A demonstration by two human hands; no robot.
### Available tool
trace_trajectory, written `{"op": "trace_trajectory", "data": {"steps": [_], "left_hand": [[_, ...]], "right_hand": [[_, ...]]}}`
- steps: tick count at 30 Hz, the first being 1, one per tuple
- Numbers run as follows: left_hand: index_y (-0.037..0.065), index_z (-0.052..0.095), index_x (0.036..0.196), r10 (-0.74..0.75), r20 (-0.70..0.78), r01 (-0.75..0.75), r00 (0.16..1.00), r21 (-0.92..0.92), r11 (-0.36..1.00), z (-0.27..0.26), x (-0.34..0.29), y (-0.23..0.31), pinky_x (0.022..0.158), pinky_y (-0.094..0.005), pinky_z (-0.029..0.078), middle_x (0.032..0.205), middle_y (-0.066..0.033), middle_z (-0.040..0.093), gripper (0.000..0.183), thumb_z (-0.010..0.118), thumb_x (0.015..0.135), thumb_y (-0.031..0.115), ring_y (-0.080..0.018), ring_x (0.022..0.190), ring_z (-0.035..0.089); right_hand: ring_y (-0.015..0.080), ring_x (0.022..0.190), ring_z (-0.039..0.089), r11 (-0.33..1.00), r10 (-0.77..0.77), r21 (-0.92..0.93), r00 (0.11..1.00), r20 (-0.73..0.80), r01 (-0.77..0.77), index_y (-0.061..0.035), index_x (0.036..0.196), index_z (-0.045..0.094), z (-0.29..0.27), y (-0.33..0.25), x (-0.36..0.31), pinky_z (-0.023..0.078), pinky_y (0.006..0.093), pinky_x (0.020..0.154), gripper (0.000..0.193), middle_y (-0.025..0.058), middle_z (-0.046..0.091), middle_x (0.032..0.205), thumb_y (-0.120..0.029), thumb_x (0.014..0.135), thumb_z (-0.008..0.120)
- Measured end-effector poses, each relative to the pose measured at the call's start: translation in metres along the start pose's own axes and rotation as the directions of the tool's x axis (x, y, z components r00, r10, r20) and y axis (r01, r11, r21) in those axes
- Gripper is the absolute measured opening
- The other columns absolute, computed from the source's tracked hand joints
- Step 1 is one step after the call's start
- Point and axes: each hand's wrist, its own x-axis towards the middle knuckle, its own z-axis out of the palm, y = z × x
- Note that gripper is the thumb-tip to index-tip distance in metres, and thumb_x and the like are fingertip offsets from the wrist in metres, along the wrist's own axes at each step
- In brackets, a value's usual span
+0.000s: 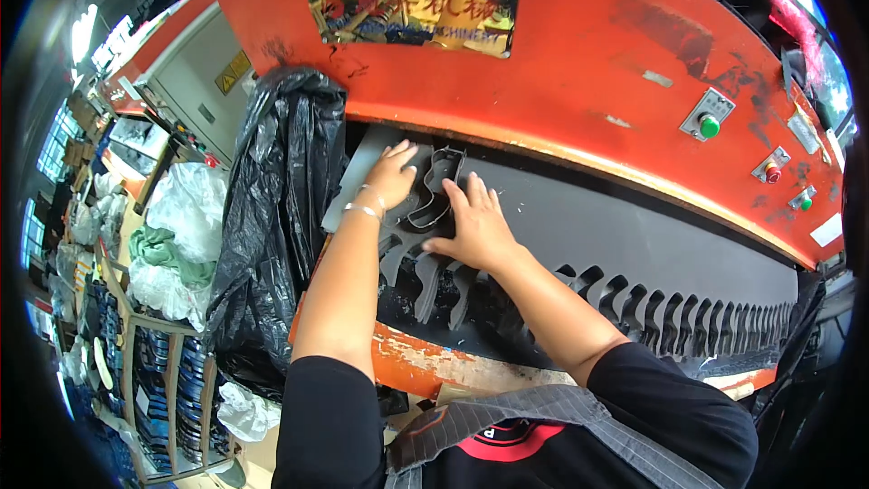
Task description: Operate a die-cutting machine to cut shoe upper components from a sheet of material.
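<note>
A thin metal cutting die (440,185), a curved outline of upright strip, stands on a dark grey sheet (579,213) on the machine bed. My left hand (391,179) lies just left of the die, its fingers stretched out over the sheet's left end. On the die's right side is my right hand (482,225), fingers spread and thumb reaching toward the near edge. Whether its fingertips touch the die I cannot tell. Neither hand grips anything. Wavy cut-outs notch the sheet's near edge, and curved grey pieces (425,285) stand below my hands.
The red machine body (579,54) overhangs the bed's far side. Green buttons (709,127) and a red knob (772,174) are at its right. A black plastic bag (276,217) hangs left of the bed. Further left, a shelf rack (172,321) holds bags and dark stacked pieces.
</note>
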Motion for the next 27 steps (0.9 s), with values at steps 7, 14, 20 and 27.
{"op": "trace_trajectory", "data": {"steps": [7, 14, 20, 27], "left_hand": [[0.004, 0.067, 0.091, 0.151, -0.469, -0.356, 0.87, -0.385, 0.851, 0.02, -0.024, 0.172, 0.077, -0.0388, 0.052, 0.088, -0.0144, 0.068, 0.012, 0.064, 0.082, 0.01, -0.0312, 0.085, 0.065], [0.007, 0.069, 0.09, 0.659, -0.159, -0.639, 0.735, -0.485, 0.597, 0.095, 0.007, 0.407, 0.079, -0.042, 0.051, 0.089, -0.0133, 0.069, 0.024, 0.057, 0.088, 0.028, -0.0311, 0.088, 0.065], [0.011, 0.069, 0.068, 0.777, -0.006, -0.776, 0.63, 0.05, 0.629, 0.103, 0.031, 0.492, 0.063, -0.0442, 0.053, 0.069, -0.0121, 0.068, 0.024, 0.055, 0.084, 0.022, -0.0314, 0.071, 0.068], [0.006, 0.063, 0.07, 0.641, -0.059, -0.63, 0.765, -0.275, 0.727, 0.114, -0.006, 0.454, 0.068, -0.0494, 0.051, 0.073, -0.016, 0.065, 0.033, 0.052, 0.09, 0.031, -0.0375, 0.075, 0.064]], "right_hand": [[0.0368, 0.135, 0.038, 1.0, -0.008, -0.025, 0.77, -0.637, -0.01, -0.002, 0.134, 0.049, -0.137, 0.128, -0.166, 0.031, 0.0458, 0.111, 0.071, 0.0219, 0.044, 0.142, -0.023, 0.075, 0.08], [0.0301, 0.129, 0.042, 0.974, 0.029, 0.043, -0.066, -0.997, -0.223, 0.0107, 0.134, 0.042, -0.37, 0.395, -0.295, 0.028, 0.0376, 0.111, 0.055, 0.0216, 0.045, 0.14, -0.033, 0.102, 0.043], [0.045, 0.117, 0.047, 0.836, 0.388, 0.406, -0.126, -0.913, -0.368, 0.0147, 0.115, 0.052, -0.474, 0.531, -0.325, 0.036, 0.0482, 0.1, 0.074, 0.0338, 0.053, 0.122, -0.051, 0.1, 0.021], [0.0339, 0.145, 0.017, 0.914, 0.173, 0.222, -0.168, -0.97, -0.339, 0.0098, 0.145, 0.025, -0.432, 0.502, -0.363, 0.012, 0.0403, 0.118, 0.081, 0.0259, 0.02, 0.154, -0.056, 0.098, 0.035]]}}
